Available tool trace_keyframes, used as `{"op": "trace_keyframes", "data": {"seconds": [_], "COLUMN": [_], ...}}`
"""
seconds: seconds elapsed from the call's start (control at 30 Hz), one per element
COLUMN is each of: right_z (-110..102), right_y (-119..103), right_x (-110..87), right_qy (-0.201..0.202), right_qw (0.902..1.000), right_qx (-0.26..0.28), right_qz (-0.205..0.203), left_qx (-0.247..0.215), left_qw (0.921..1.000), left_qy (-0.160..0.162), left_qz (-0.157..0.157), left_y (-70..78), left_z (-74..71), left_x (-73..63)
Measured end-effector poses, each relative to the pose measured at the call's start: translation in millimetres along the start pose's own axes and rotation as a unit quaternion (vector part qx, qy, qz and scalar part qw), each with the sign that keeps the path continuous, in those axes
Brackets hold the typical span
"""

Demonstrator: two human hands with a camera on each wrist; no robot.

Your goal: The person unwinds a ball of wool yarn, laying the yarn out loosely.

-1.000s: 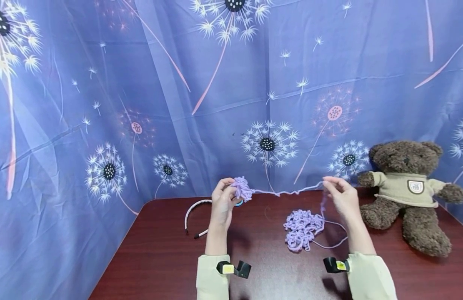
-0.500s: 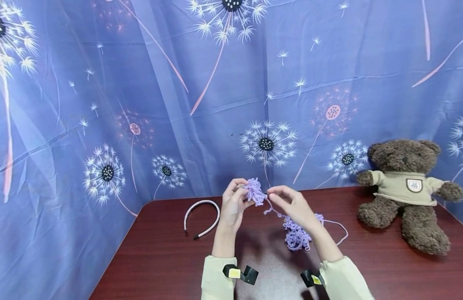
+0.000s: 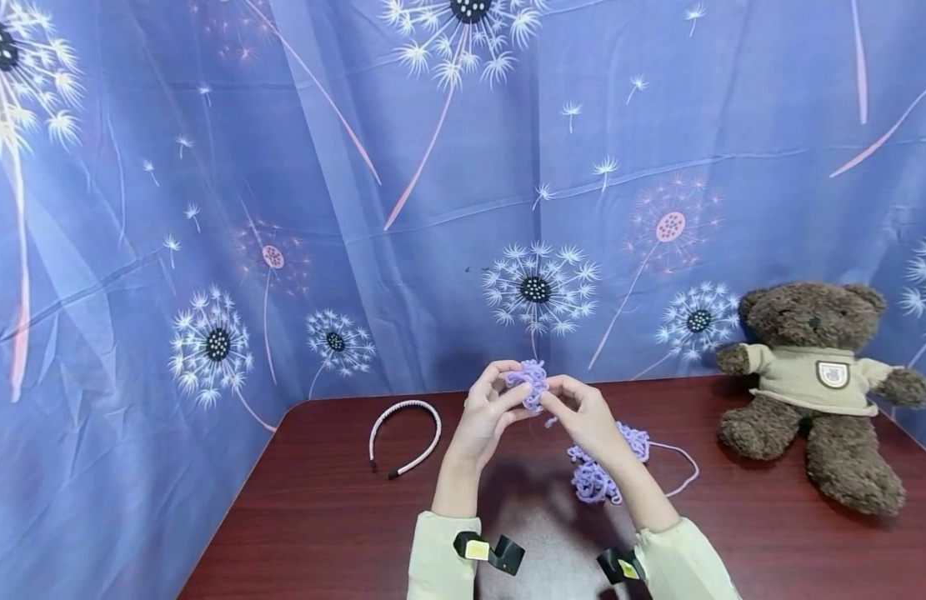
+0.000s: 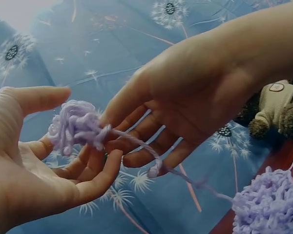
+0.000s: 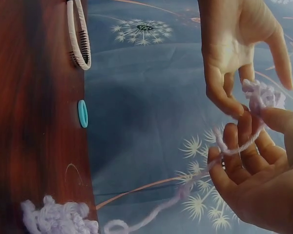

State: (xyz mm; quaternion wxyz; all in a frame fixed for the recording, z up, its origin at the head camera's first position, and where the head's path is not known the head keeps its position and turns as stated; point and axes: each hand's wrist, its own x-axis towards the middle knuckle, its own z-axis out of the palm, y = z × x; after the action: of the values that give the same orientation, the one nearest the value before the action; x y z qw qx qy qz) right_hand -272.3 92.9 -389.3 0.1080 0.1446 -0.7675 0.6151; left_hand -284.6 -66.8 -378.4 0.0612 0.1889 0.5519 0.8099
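Note:
A small looped bundle of lilac yarn [image 3: 530, 383] is up above the table between both hands. My right hand [image 3: 592, 417] pinches its near side between thumb and fingertips. Around the bundle's other side is my left hand [image 3: 483, 417]; in the left wrist view its thumb [image 4: 44, 99] stands straight and apart from the yarn, while its fingers lie loosely behind and below. A knotted strand [image 4: 176, 172] runs from the bundle past the right fingers down to a tangled lilac yarn pile [image 3: 593, 479] on the table, partly hidden by the right forearm in the head view.
A white headband [image 3: 406, 404] lies left of the hands on the dark red table [image 3: 320, 517]. A small turquoise ring [image 5: 85, 117] lies near the table edge. At the right sits a brown teddy bear [image 3: 811, 375]; a blue dandelion-print curtain [image 3: 432, 292] hangs behind.
My right hand has come in from the right to the bundle, and the strand it held stretched has gone slack. My left hand has moved right with the bundle, uncovering the headband.

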Motion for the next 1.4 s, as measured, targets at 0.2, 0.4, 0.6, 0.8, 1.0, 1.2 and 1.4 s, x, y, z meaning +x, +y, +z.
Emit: {"op": "trace_keyframes", "data": {"seconds": [0.2,0.4,0.6,0.8,1.0,1.2,1.4], "right_z": [1,0,-9,-23,-40,-60,-83], "right_y": [-1,2,2,3,4,6,13], "right_x": [0.1,-0.1,0.5,3.0,4.9,5.5,3.9], "right_qy": [0.003,-0.003,0.014,0.022,0.048,0.092,0.139], "right_qw": [1.0,0.9997,0.9996,0.9997,0.9986,0.9954,0.9903], "right_qx": [-0.006,-0.001,0.001,-0.001,0.004,-0.01,-0.006], "right_qz": [-0.004,-0.023,-0.024,-0.009,0.024,0.023,0.01], "left_qx": [0.021,0.014,0.019,0.021,0.04,0.04,0.044], "left_qw": [0.9996,0.9987,0.9964,0.9943,0.9894,0.9863,0.9846], "left_qy": [0.007,0.044,0.082,0.104,0.14,0.16,0.17], "left_qz": [-0.018,-0.02,-0.008,0.005,0.004,0.003,-0.002], "left_y": [-2.0,-2.5,1.4,7.2,11.9,15.8,19.0], "left_z": [4.0,1.3,-7.1,-19.8,-31.2,-39.2,-45.7], "left_x": [0.6,3.9,4.8,2.8,0.4,-1.2,-3.0]}}
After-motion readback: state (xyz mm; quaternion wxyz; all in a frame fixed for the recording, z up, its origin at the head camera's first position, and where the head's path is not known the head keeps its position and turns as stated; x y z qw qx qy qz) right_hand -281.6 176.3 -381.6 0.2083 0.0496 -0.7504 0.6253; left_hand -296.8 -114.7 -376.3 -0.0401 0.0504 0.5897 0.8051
